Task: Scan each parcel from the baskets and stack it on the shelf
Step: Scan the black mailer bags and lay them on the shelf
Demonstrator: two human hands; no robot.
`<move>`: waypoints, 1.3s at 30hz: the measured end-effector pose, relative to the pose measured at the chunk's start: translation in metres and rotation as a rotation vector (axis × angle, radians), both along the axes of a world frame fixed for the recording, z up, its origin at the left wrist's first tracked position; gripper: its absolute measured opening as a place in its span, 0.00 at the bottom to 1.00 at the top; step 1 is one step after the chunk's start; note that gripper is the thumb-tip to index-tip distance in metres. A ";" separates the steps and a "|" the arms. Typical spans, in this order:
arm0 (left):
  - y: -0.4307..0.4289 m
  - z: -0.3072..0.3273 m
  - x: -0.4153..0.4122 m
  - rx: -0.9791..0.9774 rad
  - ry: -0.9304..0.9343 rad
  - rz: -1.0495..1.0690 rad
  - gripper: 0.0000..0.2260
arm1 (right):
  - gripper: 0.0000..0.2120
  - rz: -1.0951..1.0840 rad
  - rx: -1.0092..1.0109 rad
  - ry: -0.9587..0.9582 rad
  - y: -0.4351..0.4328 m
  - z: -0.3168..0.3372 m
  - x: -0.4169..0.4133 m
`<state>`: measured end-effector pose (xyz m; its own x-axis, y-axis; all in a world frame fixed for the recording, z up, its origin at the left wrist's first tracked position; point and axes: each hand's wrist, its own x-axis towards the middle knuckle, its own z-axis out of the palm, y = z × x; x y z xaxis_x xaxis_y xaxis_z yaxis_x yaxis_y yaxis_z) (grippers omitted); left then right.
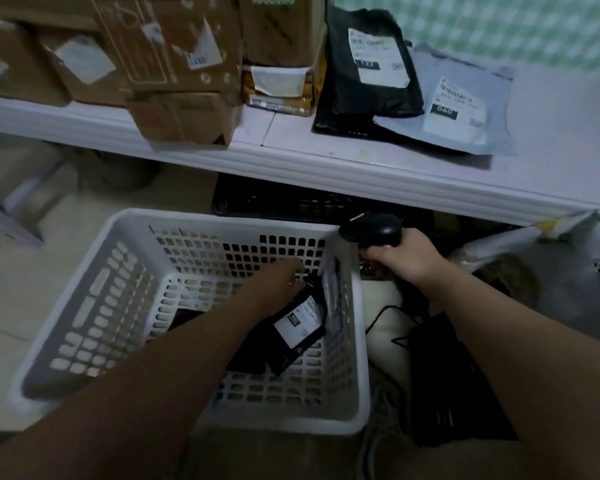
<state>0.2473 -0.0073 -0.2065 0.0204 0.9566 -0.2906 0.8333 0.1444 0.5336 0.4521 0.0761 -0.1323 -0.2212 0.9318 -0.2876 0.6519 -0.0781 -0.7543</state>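
Brown cardboard boxes [174, 64] are sitting stacked at the left end of the long white shelf [361, 161]. Below it, I am reaching my left hand [281, 282] down into the white perforated plastic basket [125, 306], my fingers curling round the top end of a small black plastic parcel with a white label [298, 327], which is lying tilted against the basket's right wall. Up on the shelf a black mailer bag [368, 74] is leaning beside the boxes. My right hand [406, 258] is gripping the black handheld barcode scanner [371, 230] just past the basket's right corner. A grey mailer bag [454, 109] is overlapping the black one.
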 end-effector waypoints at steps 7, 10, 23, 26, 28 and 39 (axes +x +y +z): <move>0.067 -0.082 0.035 -0.055 0.141 -0.230 0.25 | 0.07 -0.088 -0.057 0.068 0.014 -0.049 -0.007; 0.085 -0.097 0.038 -0.011 0.246 -0.255 0.25 | 0.06 -0.110 -0.057 0.092 0.021 -0.062 -0.008; 0.071 -0.088 0.008 0.336 0.335 -0.236 0.10 | 0.04 -0.114 -0.067 0.078 0.021 -0.073 -0.012; 0.045 -0.053 -0.011 0.416 0.469 -0.308 0.08 | 0.05 -0.062 -0.037 0.089 0.009 -0.055 -0.020; 0.027 -0.022 -0.019 0.475 0.498 -0.328 0.09 | 0.08 -0.016 -0.038 0.120 -0.001 -0.038 -0.027; -0.038 0.157 -0.061 0.592 0.316 -0.219 0.12 | 0.13 0.184 0.132 0.362 -0.066 0.099 -0.060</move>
<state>0.1861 -0.0455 -0.0500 0.2305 0.9394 0.2536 0.9381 -0.2838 0.1987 0.3925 0.0100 -0.0334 -0.4519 0.8911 -0.0419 0.3372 0.1271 -0.9328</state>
